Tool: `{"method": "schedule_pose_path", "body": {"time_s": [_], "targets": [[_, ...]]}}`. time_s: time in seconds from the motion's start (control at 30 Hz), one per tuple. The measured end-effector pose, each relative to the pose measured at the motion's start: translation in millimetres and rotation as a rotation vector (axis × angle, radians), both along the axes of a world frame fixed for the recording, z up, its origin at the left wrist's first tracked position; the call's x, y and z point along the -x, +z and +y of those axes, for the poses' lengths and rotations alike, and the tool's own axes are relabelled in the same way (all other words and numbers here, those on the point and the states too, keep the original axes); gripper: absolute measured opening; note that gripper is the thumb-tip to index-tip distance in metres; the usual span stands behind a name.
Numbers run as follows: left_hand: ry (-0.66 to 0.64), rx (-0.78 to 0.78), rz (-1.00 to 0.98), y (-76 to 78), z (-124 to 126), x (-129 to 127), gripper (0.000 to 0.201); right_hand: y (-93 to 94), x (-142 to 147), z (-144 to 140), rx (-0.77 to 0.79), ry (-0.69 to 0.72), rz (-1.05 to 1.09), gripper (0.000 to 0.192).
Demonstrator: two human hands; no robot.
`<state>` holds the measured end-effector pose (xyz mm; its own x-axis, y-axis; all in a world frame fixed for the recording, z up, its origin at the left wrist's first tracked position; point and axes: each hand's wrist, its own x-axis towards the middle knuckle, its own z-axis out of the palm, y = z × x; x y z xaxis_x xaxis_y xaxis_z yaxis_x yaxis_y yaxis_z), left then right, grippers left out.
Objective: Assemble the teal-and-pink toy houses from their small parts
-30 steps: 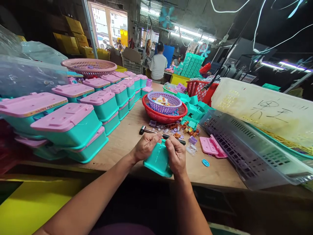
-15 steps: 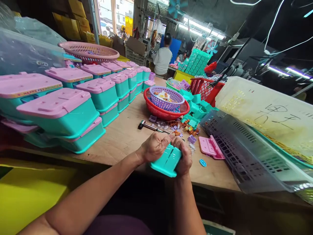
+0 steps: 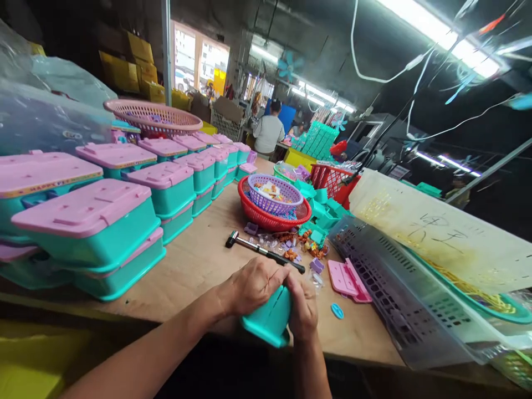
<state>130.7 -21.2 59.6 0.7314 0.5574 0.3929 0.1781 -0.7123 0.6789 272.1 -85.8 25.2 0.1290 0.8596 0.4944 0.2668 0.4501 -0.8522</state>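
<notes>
Head view, the only one. Both hands closed on a teal box shell [image 3: 269, 320] at the near tabletop [image 3: 199, 260] edge, roughly 6 o'clock in frame. Left hand [image 3: 254, 284] wraps over its top from the 9 o'clock side, fingers curled shut on it. Right hand [image 3: 302, 308] clamps the 3 o'clock side, thumb pressed down near the upper edge. Shell is tilted, one corner hanging past the edge. What the fingertips press on is hidden.

Small hammer [image 3: 262, 251] lies just beyond the hands at 12 o'clock, untouched. Pink lid [image 3: 347, 280] and a small blue disc [image 3: 337, 311] sit at 2–3 o'clock, apart from the hands. Red basket [image 3: 274, 219] with a purple basket [image 3: 272, 194] inside, farther at 12. Finished teal-and-pink boxes [image 3: 89, 227] stacked at 9–10 o'clock.

Judgement: looks like a press-fit on the shell. Best to brace it against the tabletop edge, keep both grips firm, push evenly so it doesn't twist or slip.
</notes>
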Motion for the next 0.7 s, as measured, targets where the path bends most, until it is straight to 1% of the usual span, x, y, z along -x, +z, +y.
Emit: {"method": "schedule_pose_path", "body": {"time_s": [0.07,0.13,0.2,0.23,0.3,0.43,0.5,0.6,0.7], "targets": [[0.002,-0.040,-0.072,-9.1,-1.1,3.9,0.045,3.0,1.9,-0.1,-0.017,-0.021,-0.158,0.035],[0.066,-0.064,-0.173,-19.4,-3.6,3.9,0.044,4.1,3.1,0.3,-0.034,-0.099,-0.284,0.034],[0.152,-0.066,-0.274,-27.3,-6.1,0.4,0.042,2.9,3.6,1.4,-0.033,-0.184,-0.318,0.035],[0.179,-0.056,-0.311,-29.4,-7.0,-1.8,0.041,1.9,3.6,2.1,-0.023,-0.210,-0.297,0.035],[0.191,-0.017,-0.343,-29.7,-7.7,-5.7,0.041,0.3,3.1,3.4,0.010,-0.220,-0.224,0.035],[0.164,0.081,-0.310,-23.8,-3.7,-8.4,0.042,-0.5,0.2,5.7,0.092,-0.137,-0.075,0.037],[0.134,0.104,-0.315,-22.6,0.0,-9.1,0.044,-1.6,-1.7,7.4,0.117,-0.095,-0.004,0.038],[0.077,0.108,-0.343,-21.9,3.2,-10.3,0.044,-4.0,-3.4,9.2,0.118,-0.082,0.049,0.039],[0.072,0.101,-0.336,-19.9,2.5,-11.4,0.043,-6.0,-3.8,9.2,0.095,-0.081,0.077,0.039]]}}
